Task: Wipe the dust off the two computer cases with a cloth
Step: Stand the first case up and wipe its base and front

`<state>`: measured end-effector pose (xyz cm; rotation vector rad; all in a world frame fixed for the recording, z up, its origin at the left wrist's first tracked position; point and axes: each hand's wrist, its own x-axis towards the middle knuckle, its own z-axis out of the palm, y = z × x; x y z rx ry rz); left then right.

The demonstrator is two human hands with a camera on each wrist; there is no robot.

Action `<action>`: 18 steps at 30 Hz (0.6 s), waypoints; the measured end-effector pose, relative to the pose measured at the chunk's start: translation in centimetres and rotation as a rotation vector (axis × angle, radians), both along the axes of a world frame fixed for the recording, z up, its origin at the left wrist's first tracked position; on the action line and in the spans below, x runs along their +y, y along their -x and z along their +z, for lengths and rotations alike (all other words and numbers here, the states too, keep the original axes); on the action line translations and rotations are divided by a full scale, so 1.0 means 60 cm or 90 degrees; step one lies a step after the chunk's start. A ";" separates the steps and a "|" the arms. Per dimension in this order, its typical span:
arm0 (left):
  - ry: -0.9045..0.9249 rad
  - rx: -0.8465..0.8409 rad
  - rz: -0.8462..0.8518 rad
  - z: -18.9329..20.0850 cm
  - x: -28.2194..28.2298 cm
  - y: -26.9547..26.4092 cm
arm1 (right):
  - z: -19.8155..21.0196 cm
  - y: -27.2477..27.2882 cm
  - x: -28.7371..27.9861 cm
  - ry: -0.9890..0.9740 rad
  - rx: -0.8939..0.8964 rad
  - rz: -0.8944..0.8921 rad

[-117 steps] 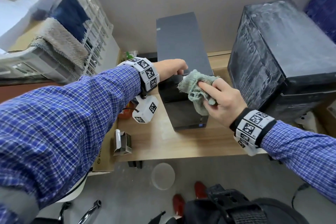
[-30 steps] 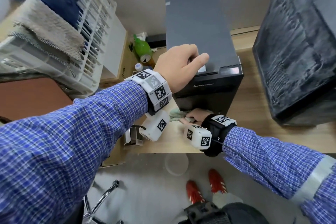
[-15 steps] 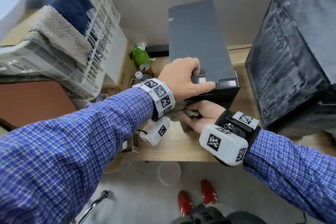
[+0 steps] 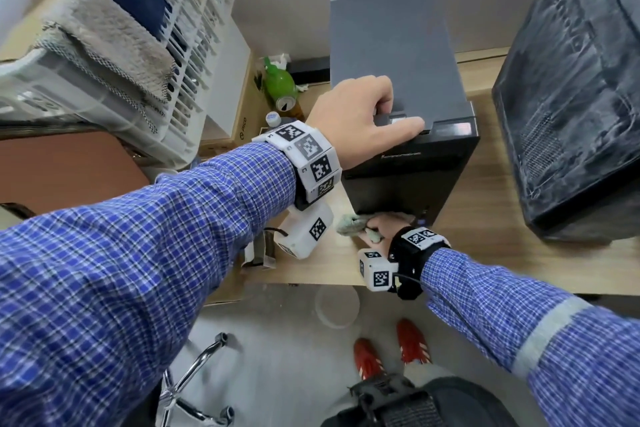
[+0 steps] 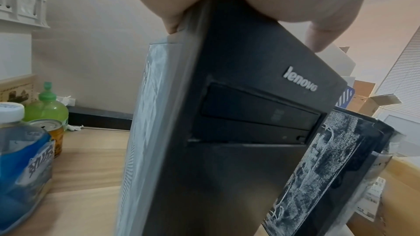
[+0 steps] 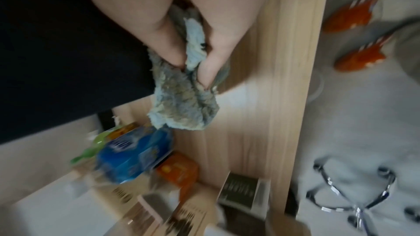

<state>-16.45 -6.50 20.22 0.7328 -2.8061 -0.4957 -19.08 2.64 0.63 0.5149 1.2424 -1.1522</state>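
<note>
A slim black computer case point(image 4: 394, 55) point(image 5: 238, 132) stands on the wooden desk point(image 4: 485, 253). My left hand point(image 4: 363, 114) grips its top front edge, thumb laid along the rim. Low at the foot of the case's front panel, my right hand point(image 4: 384, 224) point(image 6: 193, 60) pinches a grey-green cloth point(image 4: 351, 224) point(image 6: 181, 103) between thumb and fingers and presses it against the panel. A second, larger black case point(image 4: 571, 80) point(image 5: 318, 177), streaked with pale dust, stands to the right.
A white crate point(image 4: 86, 80) with draped towels sits at the left. A green bottle point(image 4: 278, 81), a can point(image 4: 285, 102) and a blue-labelled bottle point(image 5: 20, 159) stand left of the slim case. Below the desk edge are a chair base point(image 4: 194, 385) and red shoes point(image 4: 391, 350).
My right hand with the cloth has moved from the upper front of the slim case down to the bottom of its front panel. My left hand stays on the top front edge.
</note>
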 end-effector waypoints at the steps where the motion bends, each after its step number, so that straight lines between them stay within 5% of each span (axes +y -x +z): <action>1: 0.002 0.000 0.000 0.000 0.000 0.000 | -0.015 0.000 0.001 -0.012 -0.026 -0.001; 6: 0.001 0.000 0.003 -0.001 0.000 0.001 | -0.029 0.010 0.029 -0.075 -0.037 -0.093; 12: -0.015 0.011 0.005 -0.005 -0.003 0.002 | -0.095 -0.011 0.033 -0.031 0.051 0.087; 14: -0.017 0.015 0.005 -0.006 -0.005 0.002 | -0.140 0.004 0.022 -0.064 -0.018 0.093; 18: -0.015 0.012 0.005 -0.006 -0.003 0.002 | -0.072 0.021 0.045 -0.024 0.031 0.018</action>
